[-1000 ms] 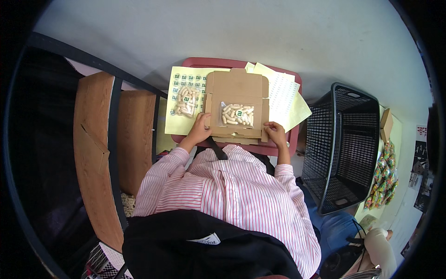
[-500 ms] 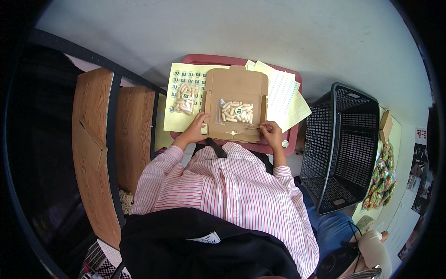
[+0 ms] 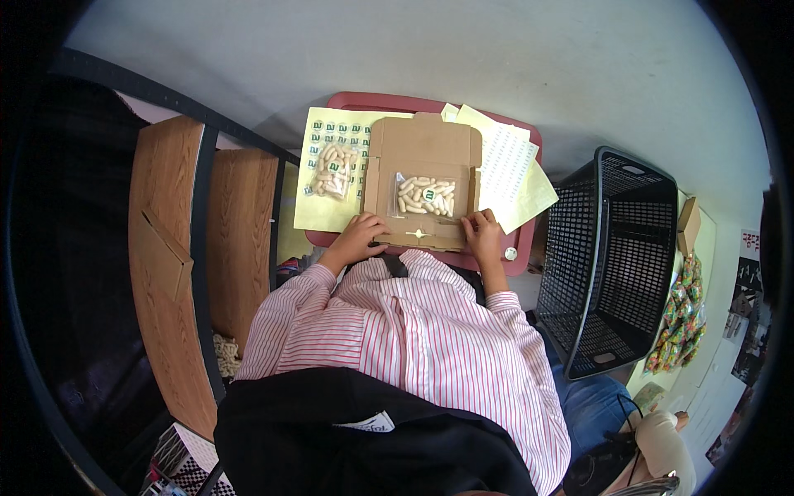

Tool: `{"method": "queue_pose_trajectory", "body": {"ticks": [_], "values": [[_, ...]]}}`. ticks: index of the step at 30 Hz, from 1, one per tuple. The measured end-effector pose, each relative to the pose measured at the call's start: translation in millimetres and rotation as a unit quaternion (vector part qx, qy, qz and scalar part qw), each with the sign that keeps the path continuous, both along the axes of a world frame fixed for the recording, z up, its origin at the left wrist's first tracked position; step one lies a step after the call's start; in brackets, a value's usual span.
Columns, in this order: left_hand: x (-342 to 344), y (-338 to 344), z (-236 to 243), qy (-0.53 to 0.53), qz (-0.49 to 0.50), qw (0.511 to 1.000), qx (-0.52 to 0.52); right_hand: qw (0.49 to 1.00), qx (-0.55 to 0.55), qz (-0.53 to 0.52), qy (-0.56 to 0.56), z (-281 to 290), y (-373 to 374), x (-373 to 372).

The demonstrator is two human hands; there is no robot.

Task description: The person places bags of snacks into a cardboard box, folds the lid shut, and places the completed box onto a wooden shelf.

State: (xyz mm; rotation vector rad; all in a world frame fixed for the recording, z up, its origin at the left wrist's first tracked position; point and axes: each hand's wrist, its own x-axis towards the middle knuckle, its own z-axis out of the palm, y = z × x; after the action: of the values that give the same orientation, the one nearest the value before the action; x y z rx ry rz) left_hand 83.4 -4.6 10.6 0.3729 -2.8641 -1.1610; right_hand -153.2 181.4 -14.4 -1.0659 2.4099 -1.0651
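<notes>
An opened brown cardboard box (image 3: 426, 149) stands with its lid raised at the far side. Inside it lies a clear bag of pale capsules (image 3: 426, 196) with a round green-and-white sticker. My left hand (image 3: 361, 235) is closed on the near left corner of the box, its fingers over the edge. At the near right corner, my right hand (image 3: 483, 236) pinches the side and front flap. A second bag of capsules (image 3: 333, 172), with a similar sticker, rests on a yellow sticker sheet (image 3: 310, 211) left of the box.
Under everything is a red tray or small table (image 3: 397, 102). More label sheets (image 3: 504, 169) fan out to the right, and a round sticker (image 3: 510, 254) lies by the right rim. A black plastic crate (image 3: 612, 264) stands at the right; wooden shelving (image 3: 169, 273) is at the left.
My left hand has moved right, from the box's left side onto its near left corner. My right hand stays at the near right corner, its fingers now closer against the box wall.
</notes>
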Motion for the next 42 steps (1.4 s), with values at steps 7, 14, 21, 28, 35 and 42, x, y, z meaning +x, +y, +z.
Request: {"method": "queue_pose_trajectory", "body": {"ticks": [7, 14, 21, 28, 35, 42], "values": [[-2.8, 0.3, -9.5, 0.020, 0.058, 0.998, 0.021, 0.998, 0.010, 0.054, 0.001, 14.1, 2.2, -2.9], [-15.8, -4.1, -10.9, 0.078, 0.058, 0.995, -0.011, 0.997, 0.033, 0.070, -0.007, 13.1, 1.6, -4.5], [-17.3, -9.7, -15.6, 0.067, 0.069, 0.995, -0.003, 0.989, 0.031, 0.147, -0.011, 34.4, 4.9, -3.1], [-21.7, -9.0, -12.8, 0.059, 0.107, 0.992, 0.030, 0.984, 0.051, 0.169, 0.035, 38.5, 7.6, -1.4], [-32.6, -10.2, -16.7, 0.045, 0.136, 0.989, 0.037, 0.993, 0.031, 0.107, -0.037, 12.1, -4.0, -6.0], [-37.5, -12.0, -19.6, 0.024, 0.087, 0.996, 0.013, 0.992, 0.035, 0.124, 0.006, 14.6, -14.0, -4.6]]}}
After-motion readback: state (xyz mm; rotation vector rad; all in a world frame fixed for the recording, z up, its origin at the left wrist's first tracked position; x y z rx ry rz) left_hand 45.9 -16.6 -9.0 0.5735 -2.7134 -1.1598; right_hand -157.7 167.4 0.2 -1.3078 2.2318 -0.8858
